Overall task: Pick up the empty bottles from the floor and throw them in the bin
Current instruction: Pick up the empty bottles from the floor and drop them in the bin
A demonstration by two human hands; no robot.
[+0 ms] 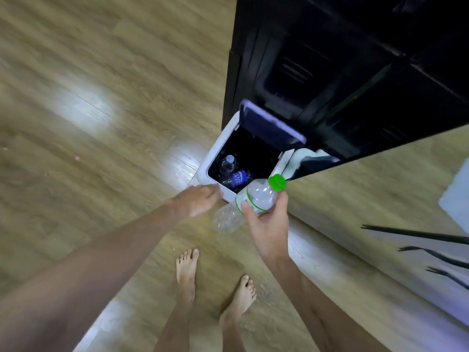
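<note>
Wood floor [101, 123], bottle [253, 199] in right hand [269, 222], over bin [215, 158]

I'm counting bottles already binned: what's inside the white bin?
Inside the white square bin: a clear bottle with pale cap and a blue-labelled bottle. The black interior and near rim hide anything else.

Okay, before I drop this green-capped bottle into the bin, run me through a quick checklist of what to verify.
1. Bin lid up: ok.
2. Right hand grips the green-capped bottle: ok.
3. Bottle over the opening: not ok, it sits at the near rim.
4. Room inside: ok, two bottles lie at the bottom, a clear one and a blue-labelled one.
5. Left hand clear of the drop: cannot tell, it is at the rim.
</note>
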